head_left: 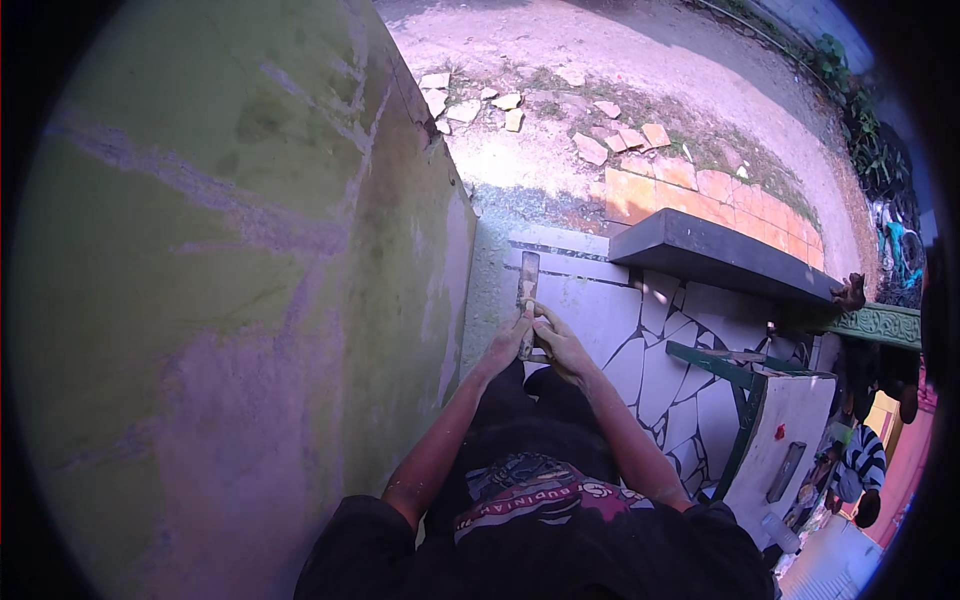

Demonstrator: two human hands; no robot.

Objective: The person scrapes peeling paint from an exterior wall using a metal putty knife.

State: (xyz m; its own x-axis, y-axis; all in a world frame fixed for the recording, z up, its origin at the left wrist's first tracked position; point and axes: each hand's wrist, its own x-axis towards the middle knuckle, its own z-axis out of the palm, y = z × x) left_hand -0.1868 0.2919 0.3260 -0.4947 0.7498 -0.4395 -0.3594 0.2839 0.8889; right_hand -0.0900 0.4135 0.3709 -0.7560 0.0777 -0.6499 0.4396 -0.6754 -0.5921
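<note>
In front of my body, both hands meet around a long, narrow, flat trowel (529, 266) with a greyish, smeared face. My left hand (507, 345) is closed on its left side, close to the green wall. From the right, my right hand (563, 347) grips it too, the fingers of both hands nearly touching. A small pale wedge-shaped piece (529, 291) lies against the trowel's face near my fingertips; I cannot tell whether it is a separate scraper. My fingers hide the trowel's lower part.
A green wall (390, 260) with pale patched streaks rises close on my left. White broken-tile flooring (625, 365) spreads to the right. A dark ledge (720, 252) borders it, beyond which lie orange tiles (690, 195). At right stand a green-legged table (765, 440) and a person in stripes (865, 465).
</note>
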